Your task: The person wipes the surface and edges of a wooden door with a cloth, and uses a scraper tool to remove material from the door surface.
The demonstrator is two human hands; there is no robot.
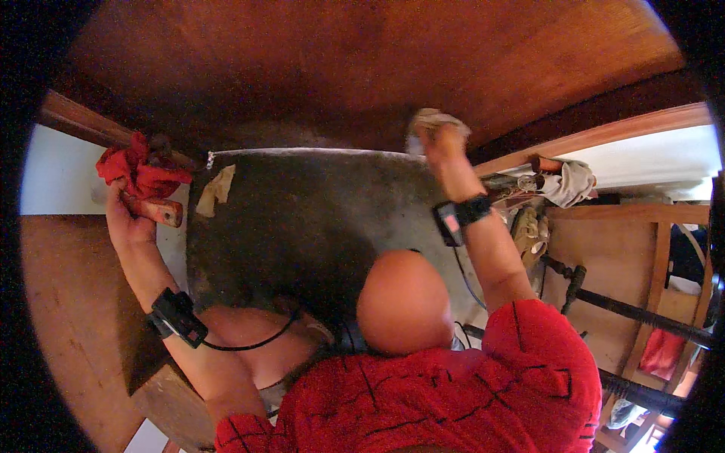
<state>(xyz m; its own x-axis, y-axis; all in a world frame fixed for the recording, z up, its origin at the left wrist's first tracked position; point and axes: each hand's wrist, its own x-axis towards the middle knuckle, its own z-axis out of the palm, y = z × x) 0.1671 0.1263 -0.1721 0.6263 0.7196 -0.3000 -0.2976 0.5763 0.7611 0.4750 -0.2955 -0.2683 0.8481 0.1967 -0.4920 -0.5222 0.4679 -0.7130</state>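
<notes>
My left hand (129, 222) is at the left, its fingers closed around a worn wooden handle (158, 212) with a small hole near its end. Bunched at that same hand is a red cloth (139, 170); whether the cloth is wrapped around the tool cannot be told. A crumpled pale cloth (433, 118) is in my right hand (447, 146), which blurs slightly against the lower part of a reddish-brown wooden panel (362, 68). The panel rises in front of me above a dark grey floor (306, 209).
A pale scrap (217, 190) lies on the floor. Wooden rails (595, 136) border the panel. To the right, a grey rag (571, 184) hangs over a ledge, near shoes (528, 233) and black bars (634, 314). A wooden board (73, 294) stands at left; my bent knee (403, 300) is below.
</notes>
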